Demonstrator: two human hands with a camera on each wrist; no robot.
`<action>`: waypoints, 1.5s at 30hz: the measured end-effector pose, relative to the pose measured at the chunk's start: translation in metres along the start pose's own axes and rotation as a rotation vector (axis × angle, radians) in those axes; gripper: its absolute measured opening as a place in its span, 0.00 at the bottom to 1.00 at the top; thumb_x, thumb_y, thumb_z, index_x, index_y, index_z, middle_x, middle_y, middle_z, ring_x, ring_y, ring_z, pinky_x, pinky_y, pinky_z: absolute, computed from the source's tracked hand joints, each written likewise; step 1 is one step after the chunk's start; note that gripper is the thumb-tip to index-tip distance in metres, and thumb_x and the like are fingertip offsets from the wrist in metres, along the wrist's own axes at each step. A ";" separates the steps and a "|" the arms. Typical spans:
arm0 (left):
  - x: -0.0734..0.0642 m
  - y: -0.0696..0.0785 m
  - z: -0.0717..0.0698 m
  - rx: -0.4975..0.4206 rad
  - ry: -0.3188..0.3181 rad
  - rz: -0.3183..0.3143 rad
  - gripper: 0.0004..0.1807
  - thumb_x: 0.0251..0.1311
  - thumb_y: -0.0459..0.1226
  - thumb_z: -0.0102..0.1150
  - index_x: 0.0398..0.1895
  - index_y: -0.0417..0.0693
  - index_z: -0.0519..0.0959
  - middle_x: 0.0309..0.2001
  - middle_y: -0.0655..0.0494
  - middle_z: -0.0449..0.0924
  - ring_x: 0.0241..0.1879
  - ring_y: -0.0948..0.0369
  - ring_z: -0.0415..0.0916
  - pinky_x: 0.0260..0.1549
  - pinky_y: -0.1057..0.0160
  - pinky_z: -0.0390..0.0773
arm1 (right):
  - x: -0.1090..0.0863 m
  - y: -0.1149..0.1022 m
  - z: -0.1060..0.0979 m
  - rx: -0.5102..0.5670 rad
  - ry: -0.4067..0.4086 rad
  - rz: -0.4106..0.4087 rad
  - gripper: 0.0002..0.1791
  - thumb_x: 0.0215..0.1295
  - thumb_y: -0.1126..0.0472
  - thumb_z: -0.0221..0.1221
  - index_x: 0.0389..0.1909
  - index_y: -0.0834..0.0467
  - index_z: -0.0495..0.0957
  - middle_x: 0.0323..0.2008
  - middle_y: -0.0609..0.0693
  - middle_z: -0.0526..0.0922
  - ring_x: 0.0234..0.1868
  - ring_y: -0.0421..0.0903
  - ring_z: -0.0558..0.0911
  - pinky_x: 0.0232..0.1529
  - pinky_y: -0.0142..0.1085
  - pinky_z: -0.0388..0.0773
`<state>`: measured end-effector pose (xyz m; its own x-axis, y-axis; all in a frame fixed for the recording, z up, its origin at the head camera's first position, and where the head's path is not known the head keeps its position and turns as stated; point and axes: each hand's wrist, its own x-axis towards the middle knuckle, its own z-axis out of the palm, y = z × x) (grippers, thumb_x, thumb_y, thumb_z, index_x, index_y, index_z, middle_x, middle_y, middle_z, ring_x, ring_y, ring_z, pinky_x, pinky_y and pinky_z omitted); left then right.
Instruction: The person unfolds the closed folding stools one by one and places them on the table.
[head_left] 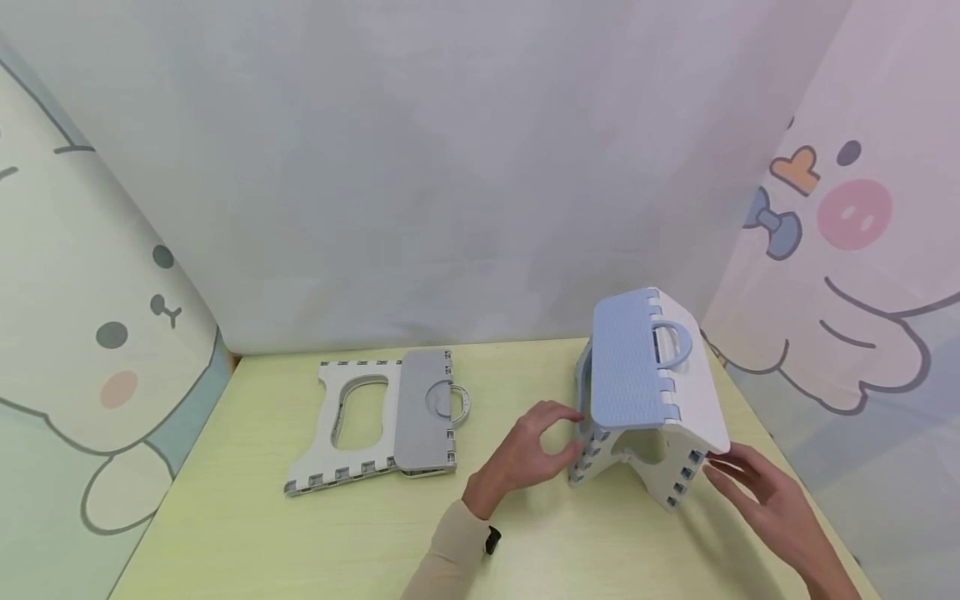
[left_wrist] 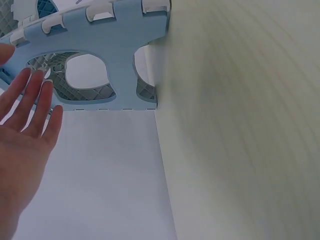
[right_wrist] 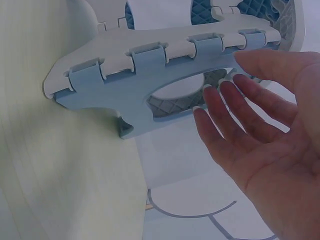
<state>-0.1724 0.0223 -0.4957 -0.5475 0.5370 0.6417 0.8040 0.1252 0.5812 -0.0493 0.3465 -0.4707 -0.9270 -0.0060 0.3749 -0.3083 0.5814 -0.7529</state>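
Note:
A blue-and-white folding step stool (head_left: 626, 362) stands partly unfolded at the right of the table, its two top panels sloping from a hinged ridge. A blue loop handle (head_left: 678, 346) sticks out at that ridge. My left hand (head_left: 528, 450) is at the stool's left leg, fingertips close to its edge, thumb apart. In the left wrist view its fingers reach loosely toward the blue leg panel (left_wrist: 122, 60). At the opposite side, my right hand (head_left: 776, 504) has its fingertips by the right leg, under the white panel. The right wrist view shows relaxed fingers beside the leg's cutout (right_wrist: 182, 95).
A grey-and-white folding stool (head_left: 423, 417) lies folded flat on the left of the pale yellow-green table (head_left: 247, 542). Light curtains (head_left: 465, 167) rise behind the table, with cartoon-printed ones at both sides.

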 end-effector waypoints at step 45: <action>0.046 0.030 -0.016 0.058 0.216 0.215 0.16 0.61 0.29 0.67 0.53 0.39 0.82 0.52 0.49 0.81 0.55 0.55 0.77 0.60 0.63 0.76 | 0.032 -0.037 -0.016 0.098 0.164 -0.306 0.26 0.57 0.91 0.56 0.58 0.80 0.73 0.59 0.62 0.79 0.64 0.43 0.77 0.64 0.28 0.71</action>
<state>-0.1772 0.0376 -0.4403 -0.3946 0.3672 0.8423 0.9155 0.0786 0.3946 -0.0640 0.3376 -0.4220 -0.7445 -0.0324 0.6669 -0.5927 0.4920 -0.6377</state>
